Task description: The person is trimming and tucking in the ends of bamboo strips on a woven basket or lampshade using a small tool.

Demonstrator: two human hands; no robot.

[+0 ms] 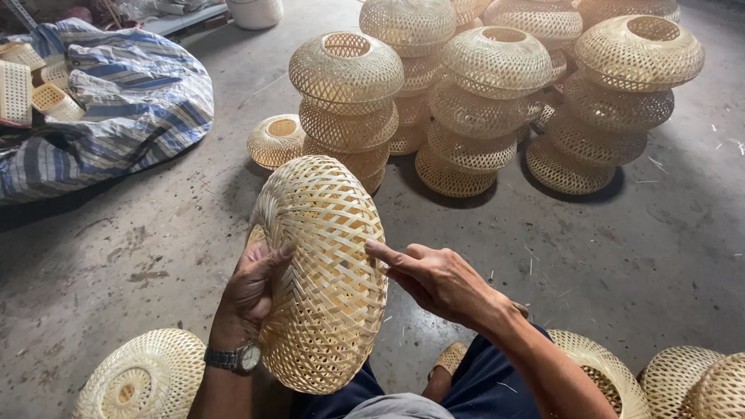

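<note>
1. Left hand (252,291): raised from the lower left, wrist bent, a watch (235,358) on the wrist. Palm and thumb press against the left flank of a woven shade (326,271); the fingers pass behind it and cannot be seen. The hand grips and carries the shade.
2. Right hand (434,279): comes in from the lower right, forearm angled up and to the left. Index finger is stretched out, its tip touching the shade's right edge; the other fingers are curled loosely. It clasps nothing.
3. Shade: held on edge between the two hands, over the person's lap, above the floor (621,248). Open lattice of pale bamboo strips, rounded, nothing inside that can be seen.
4. Near the lap: one woven piece (147,376) lies on the floor at lower left with its ringed opening facing up. More woven pieces (683,380) sit at lower right, partly cut off by the frame edge; one is partly behind the right forearm.
5. Further out: a single small shade (275,140) stands on the floor just beyond the held one.
6. Behind it: stacks (497,101) of like shades, several high, each with a round top opening, standing close together.
7. Far left: a striped sack (132,109) lies open on the floor. Pale woven boxes (31,89) rest at its mouth.
8. Top edge: a white bucket (256,12), contents not visible.
</note>
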